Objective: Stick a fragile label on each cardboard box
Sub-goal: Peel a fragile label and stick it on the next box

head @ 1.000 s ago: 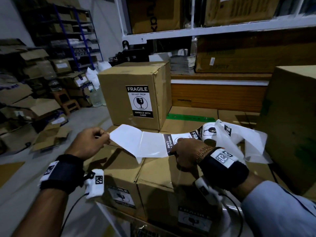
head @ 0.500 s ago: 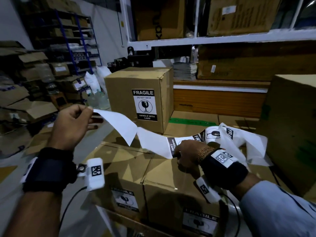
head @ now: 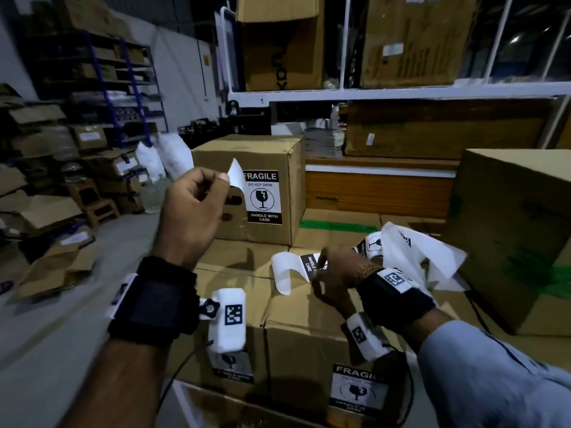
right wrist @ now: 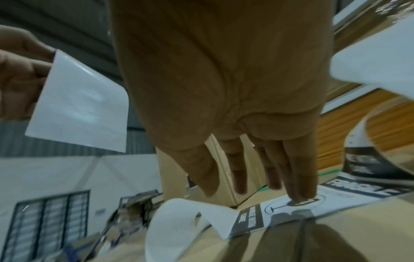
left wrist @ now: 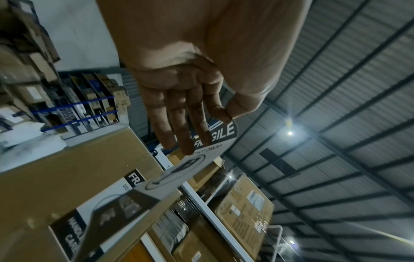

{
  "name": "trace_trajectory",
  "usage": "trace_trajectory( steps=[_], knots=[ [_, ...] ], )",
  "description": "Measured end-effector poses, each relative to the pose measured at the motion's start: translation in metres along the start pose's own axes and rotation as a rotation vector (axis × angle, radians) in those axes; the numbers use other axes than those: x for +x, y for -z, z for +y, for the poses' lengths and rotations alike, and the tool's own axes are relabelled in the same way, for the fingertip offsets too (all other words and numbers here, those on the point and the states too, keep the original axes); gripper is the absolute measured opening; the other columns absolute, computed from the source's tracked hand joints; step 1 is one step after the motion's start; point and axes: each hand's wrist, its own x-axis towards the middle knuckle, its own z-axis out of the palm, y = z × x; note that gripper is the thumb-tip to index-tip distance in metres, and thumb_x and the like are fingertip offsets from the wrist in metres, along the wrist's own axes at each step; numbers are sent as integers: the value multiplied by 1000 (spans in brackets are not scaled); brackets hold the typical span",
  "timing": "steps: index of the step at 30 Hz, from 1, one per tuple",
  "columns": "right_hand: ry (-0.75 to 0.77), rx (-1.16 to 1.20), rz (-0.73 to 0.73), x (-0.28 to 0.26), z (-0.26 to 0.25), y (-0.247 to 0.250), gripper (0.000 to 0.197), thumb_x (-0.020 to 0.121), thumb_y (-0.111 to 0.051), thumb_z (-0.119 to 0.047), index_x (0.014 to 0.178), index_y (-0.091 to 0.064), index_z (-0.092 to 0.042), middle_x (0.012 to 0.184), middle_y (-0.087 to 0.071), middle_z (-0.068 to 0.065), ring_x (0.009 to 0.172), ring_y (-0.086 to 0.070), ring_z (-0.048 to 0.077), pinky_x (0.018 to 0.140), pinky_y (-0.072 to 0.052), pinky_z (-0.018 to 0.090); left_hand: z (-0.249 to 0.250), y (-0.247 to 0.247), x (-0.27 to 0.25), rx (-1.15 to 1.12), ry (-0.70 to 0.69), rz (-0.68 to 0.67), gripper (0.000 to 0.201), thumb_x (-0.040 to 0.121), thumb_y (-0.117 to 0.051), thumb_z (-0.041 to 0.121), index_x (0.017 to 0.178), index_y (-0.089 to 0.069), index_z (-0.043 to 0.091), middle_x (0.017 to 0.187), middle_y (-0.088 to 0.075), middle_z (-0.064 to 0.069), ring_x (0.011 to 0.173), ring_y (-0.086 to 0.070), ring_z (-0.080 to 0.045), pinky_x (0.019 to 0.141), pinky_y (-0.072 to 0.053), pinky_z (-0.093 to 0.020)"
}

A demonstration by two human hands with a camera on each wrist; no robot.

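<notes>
My left hand (head: 223,181) is raised in front of the upright cardboard box (head: 272,152) and pinches a loose fragile label (head: 236,176) by its top edge. The label's printed face (left wrist: 202,157) shows in the left wrist view, under thumb and fingers (left wrist: 224,113). Its white back (right wrist: 80,106) shows in the right wrist view. That box bears a fragile sticker (head: 262,197) on its front. My right hand (head: 323,268) rests on a lower box (head: 306,341). Its straight fingertips (right wrist: 300,197) press the label strip (right wrist: 291,207) flat.
The label roll (head: 372,244) and loose white backing paper (head: 423,257) lie behind my right wrist. A big box (head: 519,230) stands at the right. Racks with boxes (head: 401,91) rise behind. Flattened cardboard (head: 55,267) litters the floor on the left.
My left hand has pulled the label free of the strip and lifted it up and rightward toward the upright box. The empty backing end has curled back onto the lower box.
</notes>
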Motion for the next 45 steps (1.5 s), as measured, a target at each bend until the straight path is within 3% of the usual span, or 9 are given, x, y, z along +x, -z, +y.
trace_trajectory(
  steps=[6, 12, 17, 20, 23, 29, 37, 42, 45],
  knots=[
    [101, 157, 211, -46, 2, 36, 29, 102, -62, -24, 127, -68, -11, 130, -68, 9, 117, -63, 24, 97, -51, 33, 12, -32, -5, -24, -23, -98, 20, 101, -60, 30, 94, -68, 14, 89, -77, -5, 88, -74, -28, 80, -61, -55],
    [164, 410, 510, -102, 18, 70, 22, 102, -57, -15, 118, -72, -20, 118, -73, -3, 101, -67, 10, 78, -55, 17, 35, -79, -17, -100, -43, -142, 17, 102, -61, 31, 93, -70, 19, 87, -76, -2, 82, -72, -23, 79, -60, -58],
    [267, 632, 714, -166, 30, 84, 28, 108, -48, -42, 108, -69, -24, 97, -71, -12, 91, -68, 5, 70, -56, 23, 66, -126, -41, -166, -98, -144, 18, 102, -61, 34, 92, -69, 21, 84, -74, 0, 80, -71, -18, 74, -62, -53],
    [309, 664, 814, -202, 42, 90, 35, 99, -53, -59, 104, -67, -27, 94, -69, -15, 90, -67, 3, 67, -55, 21, 86, -155, -60, -182, -147, -176, 19, 103, -60, 33, 95, -69, 19, 85, -74, 1, 80, -71, -11, 69, -61, -34],
    [271, 636, 899, -236, 70, 94, 37, 91, -66, -63, 103, -65, -28, 97, -69, -15, 91, -68, 5, 67, -60, 31, 108, -189, -84, -201, -171, -203, 18, 103, -60, 30, 98, -70, 16, 85, -73, 5, 79, -69, -5, 65, -54, -18],
    [182, 531, 1026, -288, 123, 99, 24, 91, -74, -51, 99, -64, -30, 95, -67, -17, 89, -66, 3, 69, -59, 31, 142, -245, -133, -269, -158, -280, 13, 102, -62, 31, 102, -72, 23, 95, -75, 7, 91, -71, -11, 81, -60, -34],
    [30, 435, 1156, -335, 196, 90, 7, 94, -69, -25, 94, -63, -28, 91, -64, -16, 84, -64, 3, 69, -57, 33, 178, -307, -203, -293, -181, -364, 11, 101, -64, 29, 98, -71, 20, 94, -73, 12, 87, -70, -6, 70, -52, -16],
    [-94, 426, 1219, -357, 243, 90, 6, 95, -67, -23, 95, -64, -28, 94, -65, -13, 85, -65, 4, 65, -59, 34, 191, -335, -233, -305, -144, -477, 10, 98, -67, 35, 99, -71, 26, 95, -73, 11, 95, -69, -9, 79, -56, -28],
    [-163, 433, 1228, -364, 268, 100, 5, 97, -66, -24, 95, -64, -27, 94, -65, -11, 86, -62, 2, 64, -53, 21, 194, -344, -238, -308, -101, -586, 20, 93, -70, 42, 109, -67, 31, 109, -72, 15, 108, -67, -6, 87, -60, -33]
  ],
)
